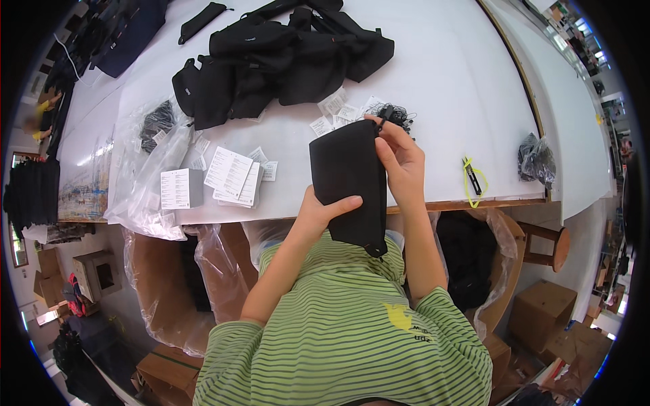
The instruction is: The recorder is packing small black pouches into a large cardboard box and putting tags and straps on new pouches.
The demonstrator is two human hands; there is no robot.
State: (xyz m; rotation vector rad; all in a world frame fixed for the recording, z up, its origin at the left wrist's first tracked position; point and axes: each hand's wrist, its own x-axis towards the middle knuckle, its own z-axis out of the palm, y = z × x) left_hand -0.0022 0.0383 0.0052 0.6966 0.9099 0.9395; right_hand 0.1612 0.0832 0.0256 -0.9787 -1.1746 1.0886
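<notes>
A flat black fabric pouch (345, 176) is held up over the table's front edge, in front of my body. My left hand (323, 211) grips its lower left side, the thumb lying across the front. At the top right corner, the fingers of my right hand (399, 157) pinch the pouch beside a small dark loop or pull. Just behind that corner lies a bunch of thin black cords (401, 116). White printed tags (333, 103) are scattered left of the cords. Stacks of white printed cards (230, 170) sit to the left of my left hand.
Several black pouches (271, 64) are heaped at the back of the white table (447, 81). A clear plastic bag (139, 183) lies left; a black cutter (472, 177) with a yellow cord and a bagged dark bundle (536, 159) lie right. Plastic-lined cartons (159, 291) stand below the front edge.
</notes>
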